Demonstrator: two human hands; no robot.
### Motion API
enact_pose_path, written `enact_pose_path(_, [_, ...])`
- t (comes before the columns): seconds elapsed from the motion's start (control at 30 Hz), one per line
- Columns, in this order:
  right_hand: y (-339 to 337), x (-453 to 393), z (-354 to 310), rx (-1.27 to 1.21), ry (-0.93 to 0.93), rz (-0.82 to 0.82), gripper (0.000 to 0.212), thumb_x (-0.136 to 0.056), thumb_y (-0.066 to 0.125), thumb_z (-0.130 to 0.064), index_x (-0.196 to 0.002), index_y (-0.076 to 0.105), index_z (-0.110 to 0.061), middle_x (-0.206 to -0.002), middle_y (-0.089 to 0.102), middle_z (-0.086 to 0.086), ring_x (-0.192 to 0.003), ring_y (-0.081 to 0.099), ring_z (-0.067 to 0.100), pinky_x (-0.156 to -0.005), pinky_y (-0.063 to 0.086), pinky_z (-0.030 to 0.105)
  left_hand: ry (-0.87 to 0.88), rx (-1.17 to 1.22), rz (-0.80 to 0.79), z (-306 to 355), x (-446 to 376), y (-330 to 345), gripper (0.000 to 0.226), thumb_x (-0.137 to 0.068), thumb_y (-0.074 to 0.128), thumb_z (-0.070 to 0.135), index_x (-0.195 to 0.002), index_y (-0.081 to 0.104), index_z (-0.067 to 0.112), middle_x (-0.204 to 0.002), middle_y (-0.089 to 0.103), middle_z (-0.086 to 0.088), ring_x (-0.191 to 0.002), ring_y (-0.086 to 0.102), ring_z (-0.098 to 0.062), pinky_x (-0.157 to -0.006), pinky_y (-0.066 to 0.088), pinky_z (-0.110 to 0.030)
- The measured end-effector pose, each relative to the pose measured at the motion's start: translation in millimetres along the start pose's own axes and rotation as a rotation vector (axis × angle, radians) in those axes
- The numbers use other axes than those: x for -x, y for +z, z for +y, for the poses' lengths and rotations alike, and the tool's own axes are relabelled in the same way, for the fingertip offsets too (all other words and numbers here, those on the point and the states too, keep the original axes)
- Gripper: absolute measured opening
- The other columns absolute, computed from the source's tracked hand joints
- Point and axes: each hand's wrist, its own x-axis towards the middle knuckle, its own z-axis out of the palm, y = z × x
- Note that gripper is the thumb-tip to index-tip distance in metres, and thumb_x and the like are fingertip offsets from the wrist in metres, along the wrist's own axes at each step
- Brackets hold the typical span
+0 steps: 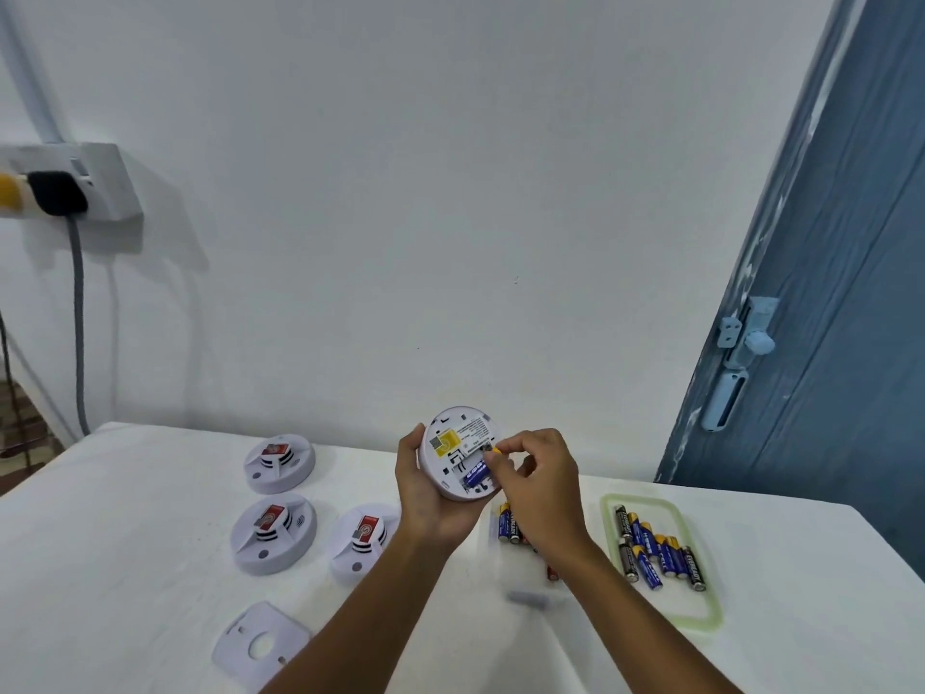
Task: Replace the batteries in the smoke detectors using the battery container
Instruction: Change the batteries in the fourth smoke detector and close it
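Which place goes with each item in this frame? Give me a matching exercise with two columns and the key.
Items:
1. held smoke detector
2. blue battery
3. mounting plate
4. green-rimmed battery container

Places:
A. flat on the table's near edge
B. on the table at far right, batteries inside
C. gripped in the left hand, back side showing
D. in the detector's compartment, at the right hand fingertips

Pairs: 1-C, 2-D, 3-A, 4-B
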Motion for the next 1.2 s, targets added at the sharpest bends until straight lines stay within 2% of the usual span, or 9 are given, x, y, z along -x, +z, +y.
enact_pose_path(0.17, [3, 8, 9, 0.028, -0.090, -0.041, 0.018, -0.086, 0.061, 0.000, -0.097, 0.072, -0.011, -0.108, 0.051, -0.004, -0.093, 0.059, 0.006, -0.069, 0.049, 0.010, 0.019, 0.004, -0.007, 5, 1, 0, 0.054, -0.077, 0.055, 0.048, -0.116, 0.063, 0.013, -0.110, 0.065, -0.018, -0.101, 0.056, -0.032, -0.091, 0.045, -0.044])
enact_pose_path(0.3, [2, 10, 13, 0.029, -0.148, -0.048, 0.024, -0.084, 0.058, 0.008, -0.098, 0.072, -0.006, -0.110, 0.052, -0.005, -0.099, 0.058, 0.010, -0.068, 0.047, 0.007, 0.033, 0.018, -0.004, 2, 2, 0, 0.050, -0.082, 0.051, 0.049, -0.116, 0.063, 0.015, -0.108, 0.066, -0.017, -0.098, 0.057, -0.031, -0.084, 0.048, -0.043])
enact_pose_path(0.53, [9, 25, 23, 0.168, -0.373, 0.005, 0.035, -0.083, 0.046, -0.005, -0.110, 0.069, -0.004, -0.118, 0.055, 0.000, -0.107, 0.050, 0.005, -0.084, 0.052, 0.015, 0.049, -0.011, 0.012, 2, 3, 1, 0.045, -0.085, 0.049, 0.049, -0.109, 0.065, 0.014, -0.099, 0.069, -0.016, -0.092, 0.059, -0.029, -0.076, 0.053, -0.039])
enact_pose_path(0.67, [6, 26, 34, 0.354, -0.460, -0.061, 0.040, -0.089, 0.039, -0.011, -0.117, 0.067, -0.008, -0.123, 0.057, 0.004, -0.111, 0.049, 0.008, -0.082, 0.054, 0.019, 0.040, -0.027, 0.026, 1, 2, -4, 0.044, -0.083, 0.051, 0.047, -0.109, 0.065, 0.015, -0.100, 0.068, -0.016, -0.095, 0.057, -0.031, -0.092, 0.045, -0.044])
enact_pose_path(0.73, [-1, 21, 36, 0.291, -0.379, -0.171, 0.045, -0.085, 0.043, -0.002, -0.119, 0.067, -0.016, -0.127, 0.051, -0.005, -0.105, 0.051, 0.005, -0.081, 0.049, 0.016, 0.026, -0.028, 0.028, 2, 1, -9, 0.046, -0.084, 0.050, 0.047, -0.115, 0.063, 0.014, -0.106, 0.067, -0.017, -0.099, 0.057, -0.032, -0.098, 0.041, -0.046])
enact_pose_path(0.8, [-10, 15, 37, 0.082, -0.164, -0.295, 0.052, -0.084, 0.042, 0.010, -0.114, 0.070, -0.023, -0.121, 0.052, -0.010, -0.095, 0.057, 0.003, -0.077, 0.046, 0.011, -0.003, -0.022, 0.010, 5, 0, -13, 0.048, -0.084, 0.051, 0.047, -0.117, 0.062, 0.013, -0.111, 0.065, -0.018, -0.103, 0.056, -0.034, -0.101, 0.038, -0.048])
enact_pose_path(0.9, [-24, -2, 45, -0.092, 0.070, -0.238, 0.051, -0.086, 0.043, 0.014, -0.097, 0.068, -0.030, -0.102, 0.066, -0.001, -0.081, 0.067, 0.010, -0.071, 0.050, 0.018, -0.013, -0.019, 0.010, 6, 0, -15, 0.046, -0.084, 0.051, 0.046, -0.115, 0.063, 0.014, -0.112, 0.066, -0.018, -0.107, 0.055, -0.036, -0.101, 0.038, -0.053])
enact_pose_path(1.07, [-41, -17, 62, -0.082, 0.285, -0.239, 0.032, -0.087, 0.042, 0.014, -0.094, 0.065, -0.008, -0.081, 0.061, 0.013, -0.060, 0.065, 0.017, -0.057, 0.055, 0.030, -0.027, -0.050, 0.050, -3, 1, -25, 0.052, -0.086, 0.047, 0.048, -0.125, 0.058, 0.015, -0.119, 0.063, -0.017, -0.114, 0.053, -0.037, -0.090, 0.047, -0.052])
enact_pose_path(1.2, [-43, -19, 71, 0.118, 0.272, -0.310, 0.026, -0.090, 0.043, 0.007, -0.094, 0.065, -0.006, -0.079, 0.063, 0.012, -0.063, 0.066, 0.022, -0.057, 0.055, 0.029, -0.052, -0.070, 0.081, -11, -2, -33, 0.057, -0.085, 0.047, 0.048, -0.130, 0.057, 0.016, -0.126, 0.061, -0.018, -0.119, 0.051, -0.039, -0.099, 0.042, -0.055])
